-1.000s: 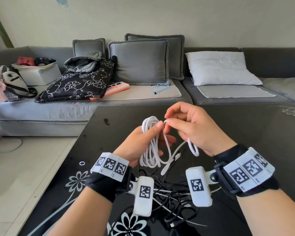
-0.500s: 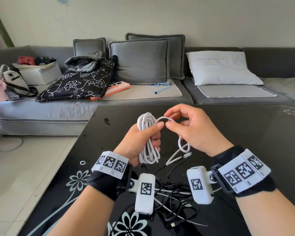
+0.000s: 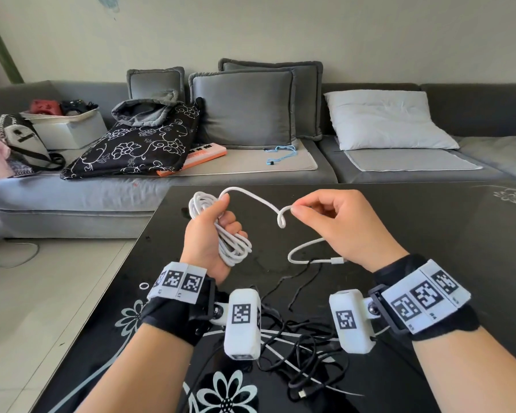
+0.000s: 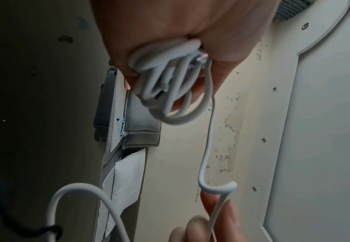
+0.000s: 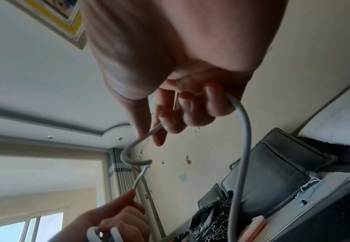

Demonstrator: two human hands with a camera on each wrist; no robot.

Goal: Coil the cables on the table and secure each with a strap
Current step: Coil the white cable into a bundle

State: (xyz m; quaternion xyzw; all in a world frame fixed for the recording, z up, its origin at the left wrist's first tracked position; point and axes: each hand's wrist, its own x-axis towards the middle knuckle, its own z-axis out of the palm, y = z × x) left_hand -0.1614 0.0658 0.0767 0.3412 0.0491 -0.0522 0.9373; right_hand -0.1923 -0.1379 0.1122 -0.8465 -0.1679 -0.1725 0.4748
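My left hand [image 3: 212,234] grips a bundle of white cable loops [image 3: 233,245], seen close in the left wrist view as the white coil [image 4: 169,85]. A free stretch of the same cable [image 3: 251,195] arcs right to my right hand [image 3: 334,225], which pinches it between thumb and forefinger, as the right wrist view shows at the pinched cable [image 5: 155,131]. Below that hand the tail curves down to a white plug [image 3: 337,260] hanging just over the black glass table [image 3: 429,248]. A tangle of black cables [image 3: 304,347] lies on the table under my wrists.
A grey sofa [image 3: 251,174] with cushions, a white pillow [image 3: 382,120], a black floral bag [image 3: 137,147], an orange keyboard [image 3: 200,156] and a blue face mask [image 3: 280,153] runs behind the table. A small ring [image 3: 144,286] lies near the table's left edge.
My hands have drawn apart: the right hand moved right pulling a length of white cable out from the coil, and the left hand shifted left and up with the bundle.
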